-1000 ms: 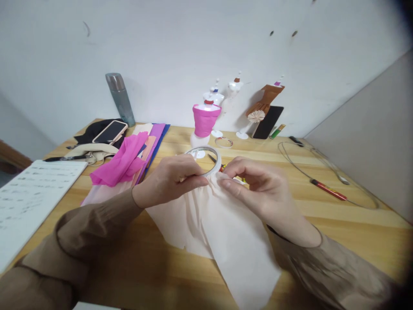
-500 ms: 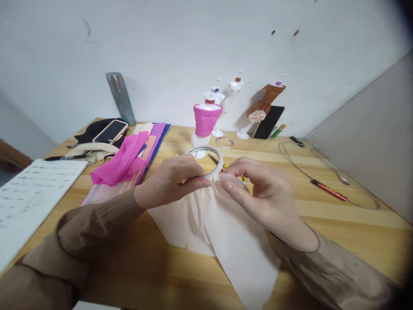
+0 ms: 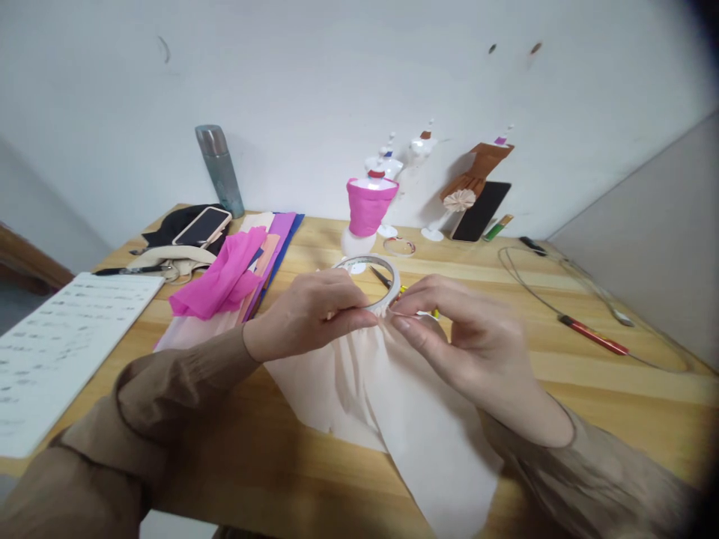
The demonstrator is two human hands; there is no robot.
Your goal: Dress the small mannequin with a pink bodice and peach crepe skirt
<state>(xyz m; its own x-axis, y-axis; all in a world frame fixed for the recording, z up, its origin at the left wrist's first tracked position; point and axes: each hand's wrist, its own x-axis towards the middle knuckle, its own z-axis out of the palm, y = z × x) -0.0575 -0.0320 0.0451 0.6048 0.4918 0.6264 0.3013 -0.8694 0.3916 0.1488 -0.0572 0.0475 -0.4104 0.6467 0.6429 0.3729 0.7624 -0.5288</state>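
Note:
A sheet of pale pink crepe paper [image 3: 427, 412] hangs from my hands over the table, its top edge gathered into small pleats. My left hand [image 3: 308, 311] pinches those pleats between thumb and fingers. A white roll of tape [image 3: 395, 281] stands upright just behind the pleats, touching or nearly touching my left fingers; whether they also hold it I cannot tell. My right hand [image 3: 469, 340], slightly blurred, is closed on the same edge to the right, thumb against forefinger. Scissors [image 3: 380, 276] with yellow handles lie behind, partly hidden by the roll and my right hand.
A mannequin in a pink wrap [image 3: 371, 209] stands at the back, near others and a dark phone [image 3: 480, 213]. Left lie folded coloured papers [image 3: 281, 232], a phone [image 3: 202, 226] and a written sheet [image 3: 61, 337]; a bottle [image 3: 220, 172] stands behind. A cable [image 3: 528, 292] curls right.
The view has shifted slightly, so everything sits a little further right. My right fingers have drawn closer to my left thumb, folding in the paper's top edge.

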